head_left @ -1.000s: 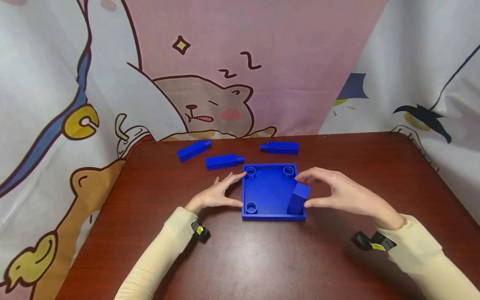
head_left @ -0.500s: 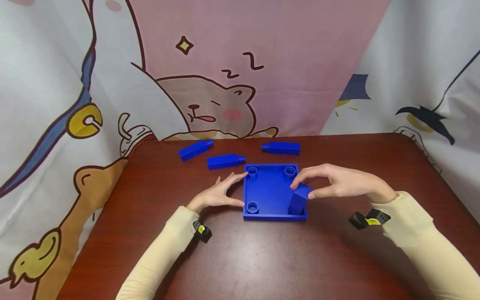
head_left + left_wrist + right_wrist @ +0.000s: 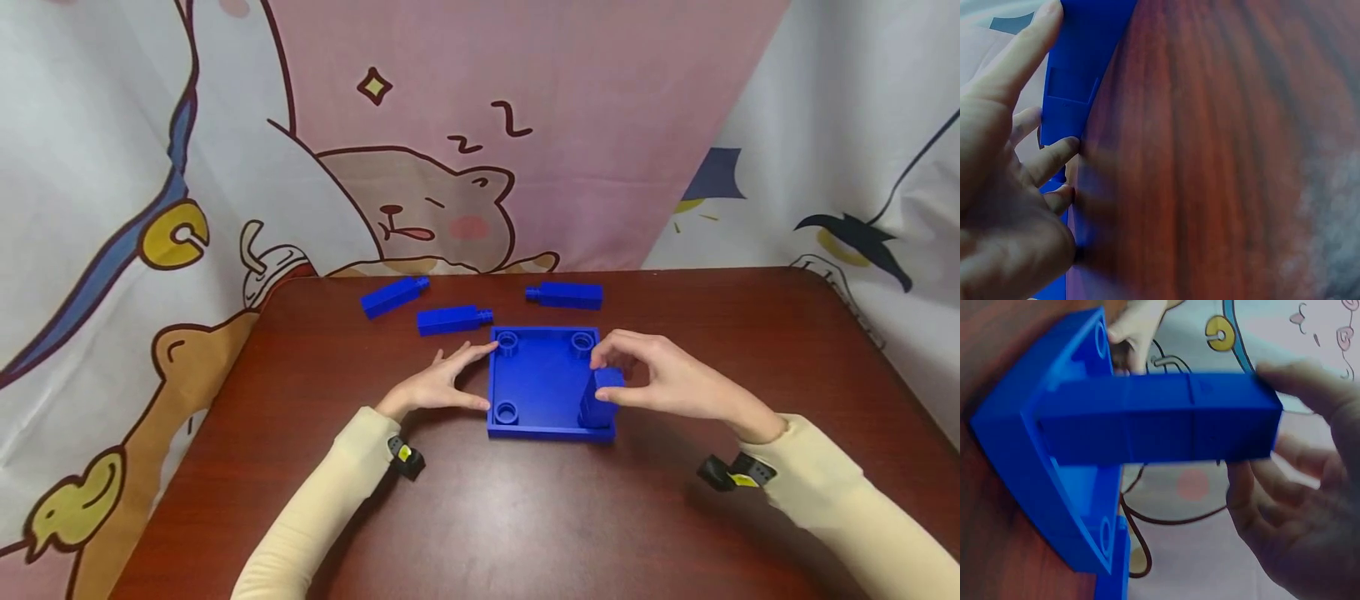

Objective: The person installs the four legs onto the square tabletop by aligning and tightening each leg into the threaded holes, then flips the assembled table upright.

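A blue square tray-like panel lies on the table, with round sockets showing in three of its corners. From its near right corner rises a blue square leg, close to upright. My right hand pinches the leg's top between thumb and fingers; the right wrist view shows the leg standing inside the panel's raised rim. At the panel's left edge, my left hand touches the side with spread, fairly straight thumb and fingers. The left wrist view shows those fingertips against the blue side wall.
Behind the panel lie three more blue legs with narrow ribbed ends: one at far left, another just left of the panel's back edge, and one at back right. A cartoon-print curtain hangs right behind the dark wooden table.
My right hand has shifted its hold on the leg, its fingers lifting over the top and then pinching again. The leg stands straighter than before. My left hand stays at the panel's edge.
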Demonstrator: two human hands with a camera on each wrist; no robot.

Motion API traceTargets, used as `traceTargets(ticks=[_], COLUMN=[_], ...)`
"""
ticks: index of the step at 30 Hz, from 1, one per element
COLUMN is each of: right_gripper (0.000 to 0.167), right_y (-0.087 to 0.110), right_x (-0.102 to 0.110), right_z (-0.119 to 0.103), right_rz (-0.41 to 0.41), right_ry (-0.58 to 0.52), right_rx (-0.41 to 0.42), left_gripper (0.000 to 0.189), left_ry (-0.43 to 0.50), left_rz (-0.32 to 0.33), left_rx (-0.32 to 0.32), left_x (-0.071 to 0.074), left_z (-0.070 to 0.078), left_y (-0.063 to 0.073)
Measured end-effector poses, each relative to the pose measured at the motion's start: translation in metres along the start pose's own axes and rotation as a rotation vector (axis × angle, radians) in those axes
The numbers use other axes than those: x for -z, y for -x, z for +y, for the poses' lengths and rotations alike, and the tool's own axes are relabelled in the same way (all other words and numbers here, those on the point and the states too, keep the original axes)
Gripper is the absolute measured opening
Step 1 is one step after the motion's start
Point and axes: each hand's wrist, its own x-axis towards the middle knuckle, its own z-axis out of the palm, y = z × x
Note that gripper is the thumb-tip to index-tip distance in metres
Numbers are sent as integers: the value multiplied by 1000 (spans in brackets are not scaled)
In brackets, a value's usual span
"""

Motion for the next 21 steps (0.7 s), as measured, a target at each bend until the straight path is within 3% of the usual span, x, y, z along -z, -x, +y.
traceTargets(ticks=[12, 21], right_gripper=[31, 30], right_y=[2, 2], right_x=[-12, -13], right_z=[-7, -4], right_rz=[197, 246], right_ry=[93, 87], right_rx=[9, 33], left_gripper=[92, 91], left_ry=[-2, 40], left_rz=[25, -4], left_rx=[3, 11], left_x=[-2, 1], left_z=[2, 5], left_y=[0, 0])
